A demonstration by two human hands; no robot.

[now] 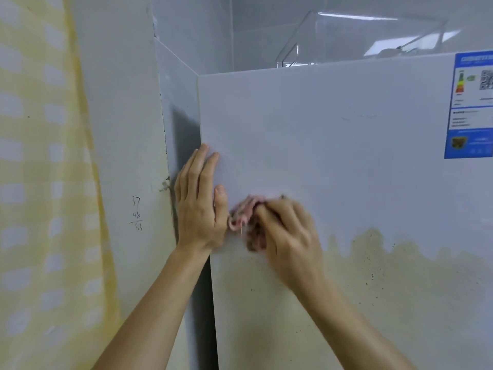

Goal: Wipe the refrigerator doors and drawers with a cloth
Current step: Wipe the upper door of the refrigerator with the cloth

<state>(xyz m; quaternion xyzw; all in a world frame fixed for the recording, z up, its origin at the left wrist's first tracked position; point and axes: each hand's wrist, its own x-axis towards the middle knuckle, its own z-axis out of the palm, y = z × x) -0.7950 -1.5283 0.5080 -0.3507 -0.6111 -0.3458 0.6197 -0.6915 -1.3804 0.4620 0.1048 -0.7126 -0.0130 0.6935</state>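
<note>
A white refrigerator door (pixel 333 145) fills the right half of the view. Its upper part looks clean; a brownish grimy film (pixel 400 284) covers its lower part. My left hand (pixel 200 198) lies flat with straight fingers against the door's left edge. My right hand (pixel 288 233), blurred by motion, grips a bunched pink cloth (pixel 241 212) and presses it on the door just right of my left thumb, at the upper border of the grime.
A blue energy label (pixel 470 102) is stuck at the door's upper right. A clear plastic box (pixel 360 41) stands on top of the fridge. A white wall (pixel 125 156) with pencilled numbers and a yellow checked curtain (pixel 45 182) are to the left.
</note>
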